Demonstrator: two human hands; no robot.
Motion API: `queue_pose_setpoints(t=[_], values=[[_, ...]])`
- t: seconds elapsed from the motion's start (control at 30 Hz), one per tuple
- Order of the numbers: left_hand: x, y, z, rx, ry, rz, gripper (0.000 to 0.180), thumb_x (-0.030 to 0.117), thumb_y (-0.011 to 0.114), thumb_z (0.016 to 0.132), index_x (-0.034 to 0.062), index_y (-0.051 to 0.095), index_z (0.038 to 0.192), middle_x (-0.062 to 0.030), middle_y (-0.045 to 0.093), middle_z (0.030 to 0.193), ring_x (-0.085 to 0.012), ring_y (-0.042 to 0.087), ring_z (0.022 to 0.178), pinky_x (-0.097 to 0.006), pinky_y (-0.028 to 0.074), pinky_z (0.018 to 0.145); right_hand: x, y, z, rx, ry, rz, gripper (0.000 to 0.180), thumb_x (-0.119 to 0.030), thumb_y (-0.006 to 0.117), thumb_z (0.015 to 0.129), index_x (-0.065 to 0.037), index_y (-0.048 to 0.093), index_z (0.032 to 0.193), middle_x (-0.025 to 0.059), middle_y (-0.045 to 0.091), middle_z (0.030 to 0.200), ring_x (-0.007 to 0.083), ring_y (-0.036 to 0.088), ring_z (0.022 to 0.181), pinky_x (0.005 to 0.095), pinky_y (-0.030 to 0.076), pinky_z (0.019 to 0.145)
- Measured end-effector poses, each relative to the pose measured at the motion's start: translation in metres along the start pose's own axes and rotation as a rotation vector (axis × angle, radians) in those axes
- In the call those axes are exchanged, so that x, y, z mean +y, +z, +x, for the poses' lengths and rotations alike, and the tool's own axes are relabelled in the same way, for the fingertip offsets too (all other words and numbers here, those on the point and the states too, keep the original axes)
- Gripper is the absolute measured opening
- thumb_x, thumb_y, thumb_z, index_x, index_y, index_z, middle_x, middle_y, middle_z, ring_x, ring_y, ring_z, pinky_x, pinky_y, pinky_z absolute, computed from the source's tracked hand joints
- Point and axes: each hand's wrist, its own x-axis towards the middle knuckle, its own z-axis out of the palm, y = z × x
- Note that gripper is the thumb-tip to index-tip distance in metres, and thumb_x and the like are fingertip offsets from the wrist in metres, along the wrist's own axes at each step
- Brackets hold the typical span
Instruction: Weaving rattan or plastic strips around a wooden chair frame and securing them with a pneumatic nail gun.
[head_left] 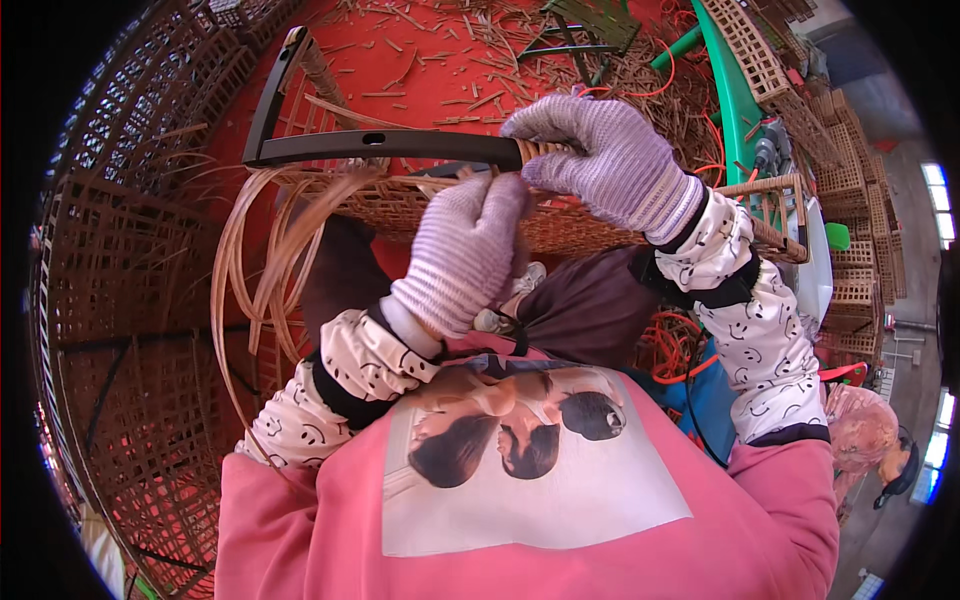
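Note:
In front of me is a woven rattan piece (400,212) with a dark brown bar frame (390,144). The bar's right end is wound with tan strips. My right hand (620,165), in a striped lilac glove, closes its thumb and fingers round this wound part. Just below the bar, my left hand (460,255), gloved alike, is closed with its fingertips pinched together on a rattan strip, mostly hidden by the glove. Loose tan rattan strips (245,270) hang in loops left of my left hand, partly blurred.
Stacked brown woven panels (130,330) stand close on the left. Cut strip scraps (430,70) litter the red floor. At the right are a green beam (735,90), a power tool (770,145), orange hoses (672,350) and more woven frames (850,200). Another person (865,440) is at far right.

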Motion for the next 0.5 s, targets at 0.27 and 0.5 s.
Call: queue_pose_setpoints(t=[0.27, 0.5], values=[[0.029, -0.011, -0.015, -0.227, -0.200, 0.003, 0.029, 0.029, 0.041, 0.097, 0.0062, 0.055, 0.085, -0.0027, 0.050, 0.048, -0.0096, 0.039, 0.029, -0.022, 0.028, 0.028, -0.004, 0.021, -0.014, 0.228, -0.241, -0.529, 0.027, -0.017, 0.071, 0.069, -0.009, 0.064, 0.094, 0.0122, 0.065, 0.088, 0.0314, 0.064, 0.080, 0.0384, 0.052, 0.070], [0.076, -0.049, -0.011, -0.055, 0.860, 1.003, 0.027, 0.011, 0.069, 0.075, 0.0042, 0.060, 0.099, -0.0055, 0.061, 0.077, -0.0172, 0.061, 0.068, -0.030, 0.048, 0.060, -0.010, 0.025, -0.011, 0.239, -0.150, -0.492, 0.028, -0.039, 0.060, 0.079, -0.011, 0.057, 0.082, 0.0096, 0.061, 0.071, 0.0304, 0.063, 0.068, 0.0432, 0.049, 0.059]])
